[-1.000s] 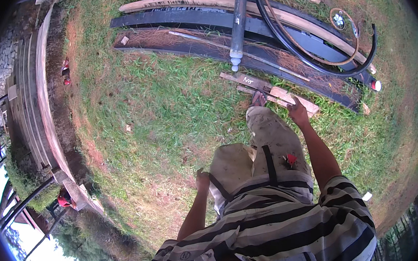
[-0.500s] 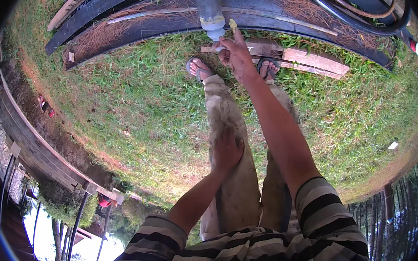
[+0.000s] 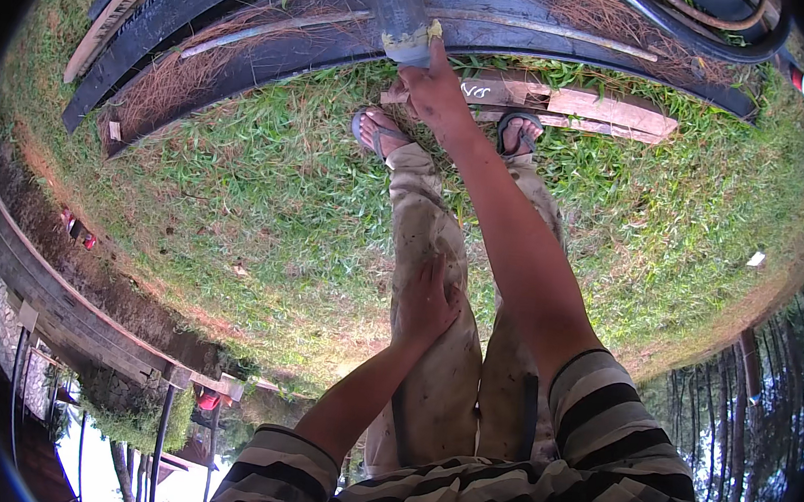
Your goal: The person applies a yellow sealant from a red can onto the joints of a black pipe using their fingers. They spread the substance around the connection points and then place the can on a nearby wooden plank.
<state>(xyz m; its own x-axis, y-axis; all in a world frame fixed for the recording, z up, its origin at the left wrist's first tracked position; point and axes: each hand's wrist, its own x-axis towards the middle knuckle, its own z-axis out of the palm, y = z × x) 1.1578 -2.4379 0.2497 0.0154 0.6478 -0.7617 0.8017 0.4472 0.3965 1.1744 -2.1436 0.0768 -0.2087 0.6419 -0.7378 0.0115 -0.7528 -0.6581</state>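
Grey pipe (image 3: pixel 397 7): upper length cut off by top edge. Right hand (image 3: pixel 439 97) fingertips hidden behind pipe end. Black hose (image 3: pixel 727 31) partly cropped.

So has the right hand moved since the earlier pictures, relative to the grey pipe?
Yes. The right hand has gone from the wooden boards on the grass up to the taped end of the grey pipe, which it now touches.

Only a yellowish tape label (image 3: pixel 411 40) wrapped round the grey pipe's end (top centre, torn edges); no packages, signs or screens.
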